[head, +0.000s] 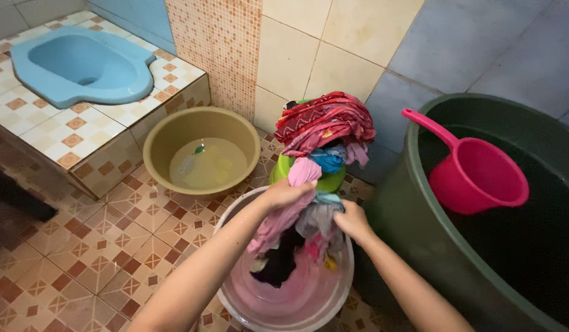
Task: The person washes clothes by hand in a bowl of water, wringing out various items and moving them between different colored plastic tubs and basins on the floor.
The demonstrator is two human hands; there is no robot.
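Over the pink basin (284,307) near the floor's wall edge, the left hand (285,193) clenches a pink garment (283,215) while the right hand (352,220) grips grey cloth (314,218); wringing low over the basin should keep drips inside, beside the green tub (419,233).

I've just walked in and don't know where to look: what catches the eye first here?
Both hands, the left hand and right hand, grip a wet pink garment over a pink basin at centre bottom. Behind it, a green basin is heaped with red patterned laundry. At right, a pink dipper floats in a big dark green tub.
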